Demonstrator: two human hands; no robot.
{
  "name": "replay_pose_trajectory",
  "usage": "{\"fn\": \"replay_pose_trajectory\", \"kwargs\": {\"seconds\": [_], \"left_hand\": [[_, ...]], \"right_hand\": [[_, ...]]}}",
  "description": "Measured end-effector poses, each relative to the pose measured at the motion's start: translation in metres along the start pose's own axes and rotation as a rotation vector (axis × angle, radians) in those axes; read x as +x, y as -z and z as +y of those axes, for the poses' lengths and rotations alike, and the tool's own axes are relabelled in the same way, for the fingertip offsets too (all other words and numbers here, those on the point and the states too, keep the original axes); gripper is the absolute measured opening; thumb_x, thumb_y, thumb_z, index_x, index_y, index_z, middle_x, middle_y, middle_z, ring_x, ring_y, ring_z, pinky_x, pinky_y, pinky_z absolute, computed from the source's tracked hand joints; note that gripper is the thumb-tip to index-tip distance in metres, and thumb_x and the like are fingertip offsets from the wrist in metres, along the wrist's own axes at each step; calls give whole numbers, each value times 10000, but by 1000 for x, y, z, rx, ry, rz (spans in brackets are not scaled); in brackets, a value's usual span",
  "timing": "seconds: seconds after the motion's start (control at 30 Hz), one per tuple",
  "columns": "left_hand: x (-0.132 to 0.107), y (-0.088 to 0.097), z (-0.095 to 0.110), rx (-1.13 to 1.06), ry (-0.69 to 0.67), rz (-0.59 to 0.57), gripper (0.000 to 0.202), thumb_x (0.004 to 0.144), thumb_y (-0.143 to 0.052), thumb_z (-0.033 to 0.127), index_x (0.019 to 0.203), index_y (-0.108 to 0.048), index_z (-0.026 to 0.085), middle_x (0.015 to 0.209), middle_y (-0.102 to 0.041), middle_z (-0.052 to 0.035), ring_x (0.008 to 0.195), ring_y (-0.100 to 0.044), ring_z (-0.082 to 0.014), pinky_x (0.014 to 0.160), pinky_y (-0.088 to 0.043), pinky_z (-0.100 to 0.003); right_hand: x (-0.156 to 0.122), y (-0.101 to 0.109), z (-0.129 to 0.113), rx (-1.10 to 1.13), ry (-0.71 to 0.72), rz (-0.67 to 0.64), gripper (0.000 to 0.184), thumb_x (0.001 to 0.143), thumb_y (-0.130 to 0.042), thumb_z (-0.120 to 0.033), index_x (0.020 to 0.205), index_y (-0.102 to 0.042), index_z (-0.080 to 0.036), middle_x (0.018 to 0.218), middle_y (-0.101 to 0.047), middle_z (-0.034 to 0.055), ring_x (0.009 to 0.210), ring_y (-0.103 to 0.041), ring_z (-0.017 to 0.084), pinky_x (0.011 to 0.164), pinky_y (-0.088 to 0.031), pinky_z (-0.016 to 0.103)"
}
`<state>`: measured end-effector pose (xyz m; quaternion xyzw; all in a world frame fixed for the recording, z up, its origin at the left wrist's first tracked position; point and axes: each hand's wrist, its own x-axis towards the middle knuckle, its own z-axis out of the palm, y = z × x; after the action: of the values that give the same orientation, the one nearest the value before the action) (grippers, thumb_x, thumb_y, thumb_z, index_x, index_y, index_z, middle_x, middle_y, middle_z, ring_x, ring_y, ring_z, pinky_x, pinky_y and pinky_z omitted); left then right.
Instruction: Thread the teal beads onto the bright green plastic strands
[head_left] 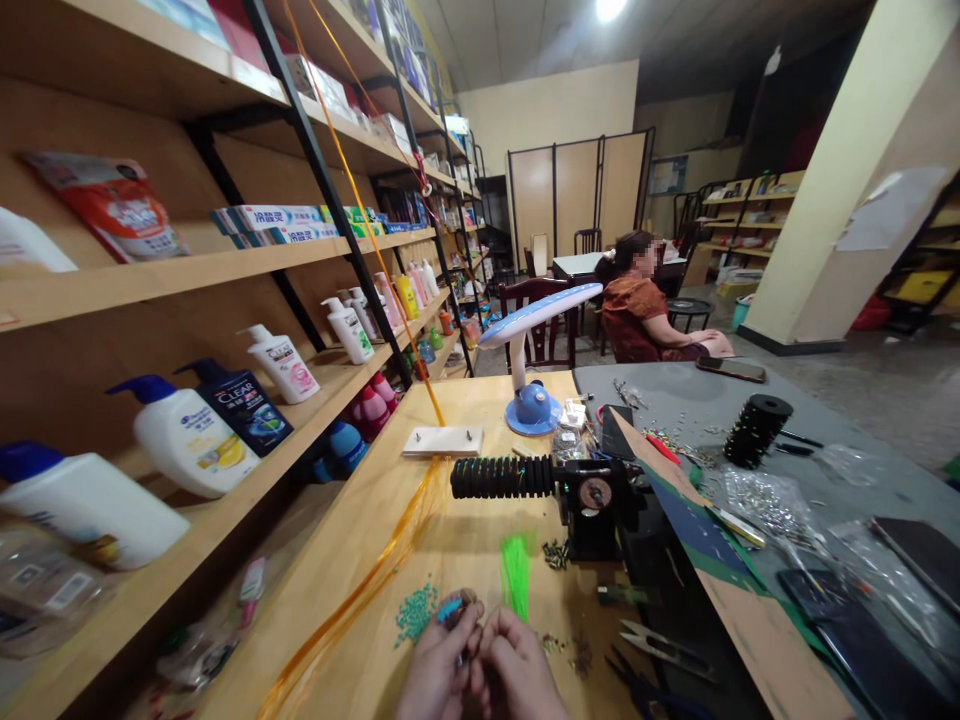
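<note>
Near the bottom middle, my left hand [435, 675] is closed with a small blue-and-dark piece [450, 610] showing at its fingertips; its kind I cannot make out. My right hand [521, 665] is pinched shut right beside it, the fingertips of both hands meeting. What the right fingers hold, if anything, is hidden. Left of the hands lies a heap of small turquoise beads [416, 608]. Just beyond them is a bundle of bright green fibres [516, 575]. Long orange threads [390, 550] run down the tabletop from a pale block with two screws [442, 440].
A black ridged roller [502, 478] on a dark stand [592, 515] juts across the table. Thread snips [667, 650] lie to the right. Behind stands a blue desk lamp [531, 408]. Shelves with bottles [195, 440] line the left side; a seated person [637, 310] is farther back.
</note>
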<state>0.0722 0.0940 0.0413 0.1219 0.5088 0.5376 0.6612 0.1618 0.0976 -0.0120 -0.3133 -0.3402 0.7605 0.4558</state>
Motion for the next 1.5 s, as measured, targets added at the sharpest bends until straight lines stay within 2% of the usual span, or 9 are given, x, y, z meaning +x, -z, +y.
{"fn": "replay_pose_trajectory", "kwargs": {"seconds": [0.17, 0.4, 0.63, 0.8, 1.0, 1.2, 1.33, 1.43, 1.5], "left_hand": [[0, 0, -1, 9, -14, -47, 636, 356, -998, 463, 730, -578, 166, 548, -516, 61, 467, -492, -79, 435, -381, -180], [-1, 0, 1, 24, -28, -70, 613, 383, -992, 467, 744, -608, 155, 553, -524, 48, 515, -510, -87, 484, -397, -184], [0, 1, 0, 7, 2, -14, 722, 297, -1008, 450, 821, -609, 156, 616, -590, 30, 553, -551, -108, 492, -417, -192], [1, 5, 0, -11, 14, -10, 696, 337, -1010, 410, 861, -629, 154, 612, -594, 32, 560, -581, -115, 509, -446, -194], [1, 8, -1, 12, -48, -80, 570, 493, -964, 404, 873, -620, 155, 630, -589, 35, 539, -587, -106, 502, -446, -188], [2, 7, -2, 43, -94, -28, 664, 420, -976, 452, 905, -631, 157, 690, -623, 12, 586, -592, -113, 519, -461, -190], [3, 8, -6, 83, -206, 14, 661, 422, -957, 491, 898, -636, 164, 694, -621, 6, 629, -596, -129, 552, -463, -195], [5, 11, -2, 155, -287, -13, 586, 518, -924, 506, 898, -631, 169, 725, -613, 7, 664, -575, -120, 597, -456, -190], [9, 16, 2, 240, -318, -67, 518, 601, -884, 523, 867, -614, 169, 651, -542, 34, 607, -501, -94, 568, -413, -177]], "right_hand": [[0, -1, 0, 34, -39, 9, 430, 730, -660, -562, 746, -427, -200, 443, -514, -54, 317, -342, 47, 397, -237, 171], [0, -1, 0, 36, -29, -7, 475, 720, -676, -608, 747, -433, -201, 441, -512, -53, 318, -352, 53, 393, -237, 176], [-2, -6, -6, 38, -11, -5, 578, 654, -690, -714, 731, -430, -204, 397, -474, -73, 307, -336, 49, 355, -241, 166], [-4, -11, -11, 36, -19, 20, 595, 624, -706, -721, 718, -424, -206, 392, -479, -76, 294, -326, 40, 327, -232, 157], [-5, -13, -14, 18, -22, 38, 570, 635, -708, -696, 725, -446, -198, 393, -483, -76, 294, -340, 41, 319, -246, 152], [-4, -12, -13, 4, -31, 64, 684, 559, -705, -809, 718, -434, -202, 399, -477, -78, 287, -321, 40, 316, -229, 161], [-3, -12, -15, -41, -22, 87, 738, 526, -681, -867, 712, -410, -207, 426, -459, -85, 313, -307, 33, 341, -224, 168], [-4, -8, -18, -99, 26, 106, 730, 561, -676, -855, 756, -451, -189, 485, -492, -67, 384, -366, 42, 407, -264, 169], [-4, -5, -19, -165, 59, 114, 704, 625, -673, -816, 847, -510, -168, 535, -523, -51, 450, -429, 63, 464, -310, 178]]}}
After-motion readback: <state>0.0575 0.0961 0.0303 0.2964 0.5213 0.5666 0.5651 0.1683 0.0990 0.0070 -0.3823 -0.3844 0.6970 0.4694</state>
